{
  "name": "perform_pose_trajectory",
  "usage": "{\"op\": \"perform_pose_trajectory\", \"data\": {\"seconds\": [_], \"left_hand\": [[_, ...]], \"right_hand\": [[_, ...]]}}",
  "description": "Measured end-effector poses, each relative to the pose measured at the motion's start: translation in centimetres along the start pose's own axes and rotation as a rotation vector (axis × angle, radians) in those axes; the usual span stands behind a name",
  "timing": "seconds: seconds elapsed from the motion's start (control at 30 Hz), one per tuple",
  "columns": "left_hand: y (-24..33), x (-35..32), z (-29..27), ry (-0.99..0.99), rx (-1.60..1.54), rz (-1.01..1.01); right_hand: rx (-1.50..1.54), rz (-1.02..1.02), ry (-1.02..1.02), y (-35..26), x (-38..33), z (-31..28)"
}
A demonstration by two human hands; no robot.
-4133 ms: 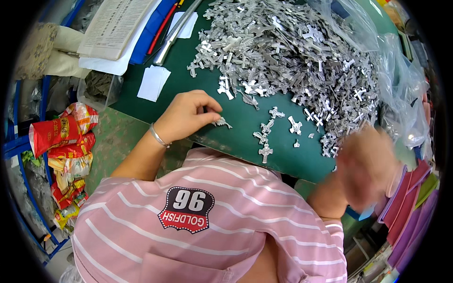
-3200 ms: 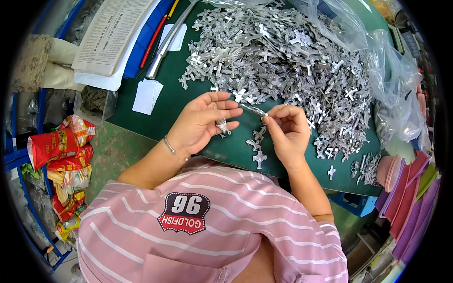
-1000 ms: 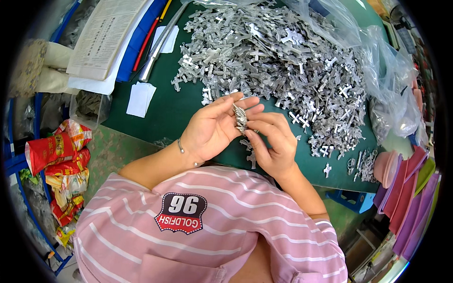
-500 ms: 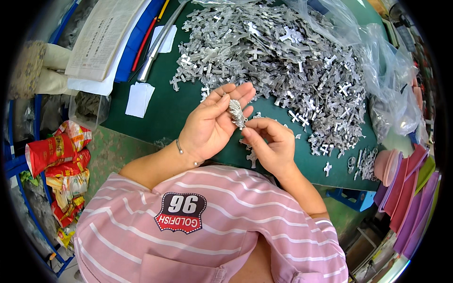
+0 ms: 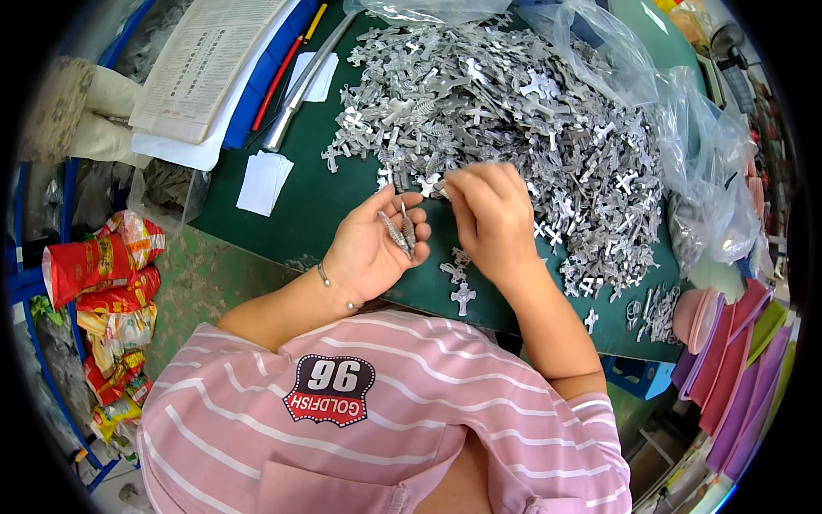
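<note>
My left hand (image 5: 366, 248) is palm up with its fingers curled, just off the near side of the pile. In it lie slim silver ridged metal pendants (image 5: 408, 230), at least two showing side by side. My right hand (image 5: 494, 214) is at the near edge of a large heap of silver metal cross pendants (image 5: 514, 94), thumb and fingertips drawn together and slightly blurred. Whatever is between those fingertips, I cannot make out. Below the right hand, a few crosses (image 5: 463, 296) rest on the green table (image 5: 317, 184).
Clear plastic bags (image 5: 706, 163) border the heap at the right. A metal rod (image 5: 300, 103), pencils (image 5: 278, 81), white cards (image 5: 264, 182) and printed sheets (image 5: 210, 68) lie at the left. Small metal pieces (image 5: 659, 313) sit near the right edge, by coloured sheets (image 5: 741, 351). Red packets (image 5: 94, 270) stand beyond the left edge.
My hands have parted. The right one has let go of the pendant end and moved up to the heap; the left has shifted slightly left and down, keeping the pendants.
</note>
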State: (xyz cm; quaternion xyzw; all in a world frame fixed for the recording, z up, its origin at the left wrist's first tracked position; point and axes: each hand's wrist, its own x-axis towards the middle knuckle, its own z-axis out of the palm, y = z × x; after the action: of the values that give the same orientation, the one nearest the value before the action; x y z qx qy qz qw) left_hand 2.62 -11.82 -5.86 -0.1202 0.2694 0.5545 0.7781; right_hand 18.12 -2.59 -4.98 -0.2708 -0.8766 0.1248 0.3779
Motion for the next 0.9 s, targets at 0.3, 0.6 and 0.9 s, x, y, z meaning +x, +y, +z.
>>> {"op": "perform_pose_trajectory", "data": {"seconds": [0.3,0.6,0.9], "left_hand": [[0.1,-0.3,0.1,0.089,0.122,0.054],[-0.3,-0.4,0.6,0.088,0.397,0.198],[-0.7,-0.3,1.1,0.001,0.491,0.287]], "right_hand": [[-0.345,0.029,-0.021,-0.4,1.5,2.7],[0.768,0.836,-0.192,-1.6,-1.2,-1.5],[1.220,0.994,-0.127,-1.5,-2.1,-3.1]]}}
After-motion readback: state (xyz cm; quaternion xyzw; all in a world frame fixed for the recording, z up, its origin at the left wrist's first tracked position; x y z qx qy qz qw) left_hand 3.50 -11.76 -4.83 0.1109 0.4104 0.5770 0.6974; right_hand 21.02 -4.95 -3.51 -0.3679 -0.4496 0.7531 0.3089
